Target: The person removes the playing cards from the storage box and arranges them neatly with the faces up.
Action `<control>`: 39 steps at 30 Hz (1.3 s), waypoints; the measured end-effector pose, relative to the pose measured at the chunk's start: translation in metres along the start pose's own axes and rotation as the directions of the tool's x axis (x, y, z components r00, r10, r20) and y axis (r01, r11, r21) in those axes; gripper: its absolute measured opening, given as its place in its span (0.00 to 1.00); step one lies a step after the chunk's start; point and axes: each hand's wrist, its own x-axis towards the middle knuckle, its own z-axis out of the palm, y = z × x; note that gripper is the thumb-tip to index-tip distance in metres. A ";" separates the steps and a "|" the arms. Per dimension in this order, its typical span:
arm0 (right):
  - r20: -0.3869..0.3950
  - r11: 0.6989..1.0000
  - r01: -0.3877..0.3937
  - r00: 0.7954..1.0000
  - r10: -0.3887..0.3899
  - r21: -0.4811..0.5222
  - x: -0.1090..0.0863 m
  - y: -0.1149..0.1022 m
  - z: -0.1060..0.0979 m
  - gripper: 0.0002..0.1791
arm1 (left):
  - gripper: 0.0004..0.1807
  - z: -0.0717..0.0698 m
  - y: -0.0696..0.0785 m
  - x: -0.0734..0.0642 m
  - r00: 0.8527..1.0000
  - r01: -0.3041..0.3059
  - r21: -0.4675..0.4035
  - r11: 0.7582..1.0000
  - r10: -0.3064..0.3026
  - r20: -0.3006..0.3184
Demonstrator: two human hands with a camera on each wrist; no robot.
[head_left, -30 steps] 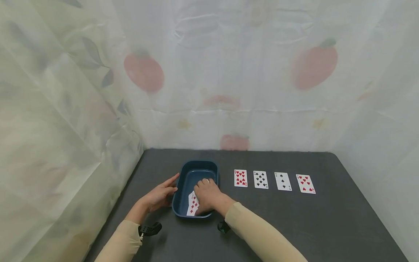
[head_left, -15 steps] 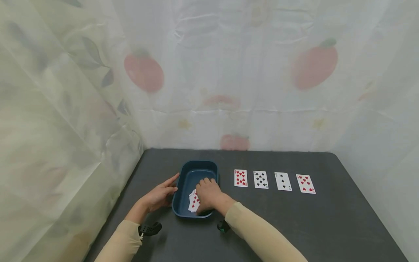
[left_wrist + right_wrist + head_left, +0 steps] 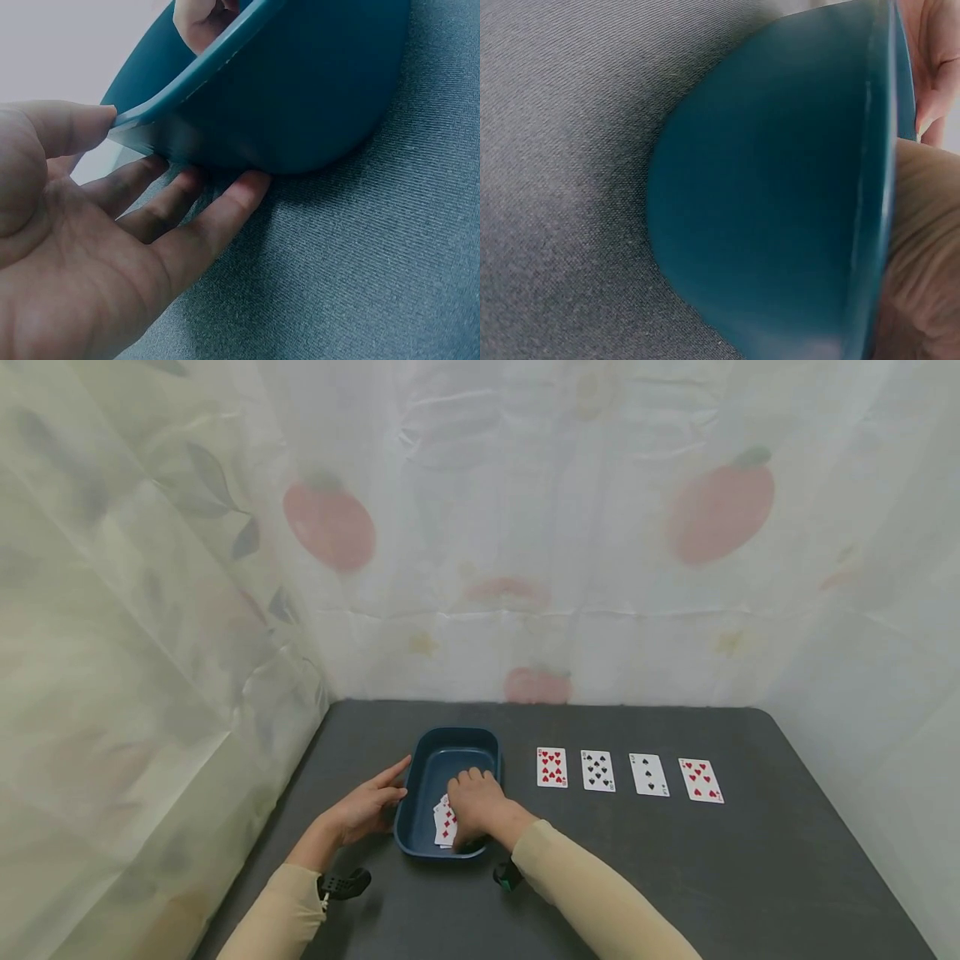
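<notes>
A dark blue rectangular tray (image 3: 408,827) with rounded corners sits on the table. On its left side is my left hand (image 3: 365,810), thumb tip at the rim and extended fingertips against the outer wall, as the left wrist view shows. My right hand (image 3: 476,806) reaches down inside the tray, fingers bent over a small fanned bunch of playing cards (image 3: 444,827). Red diamonds show on the top card. The right fingertips are hidden behind the hand in the head view and by the tray wall (image 3: 765,187) in the right wrist view.
To the right of the tray lies a face-up row of several playing cards, from a hearts card (image 3: 552,767) through two spades cards to another hearts card (image 3: 701,781). A pale, fruit-printed curtain (image 3: 600,652) hangs behind and beside the dark table (image 3: 637,868).
The bunch of cards has slid a little up and to the right, in under my right hand, and its fan looks narrower. My left hand and the tray have stayed put.
</notes>
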 end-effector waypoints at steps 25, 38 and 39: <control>-0.188 0.984 0.141 0.975 -0.119 0.107 -0.028 0.052 -0.037 0.54 | 0.36 0.002 0.002 0.004 1.000 0.010 -0.011 1.000 -0.010 0.014; -0.324 0.974 0.101 0.946 -0.030 0.204 -0.088 0.152 -0.057 0.50 | 0.36 0.003 0.002 0.002 1.000 0.010 -0.010 1.000 -0.010 0.000; -0.319 0.972 0.087 0.948 -0.012 0.220 -0.095 0.162 -0.056 0.50 | 0.36 0.003 0.002 0.002 1.000 0.010 -0.008 1.000 -0.010 0.001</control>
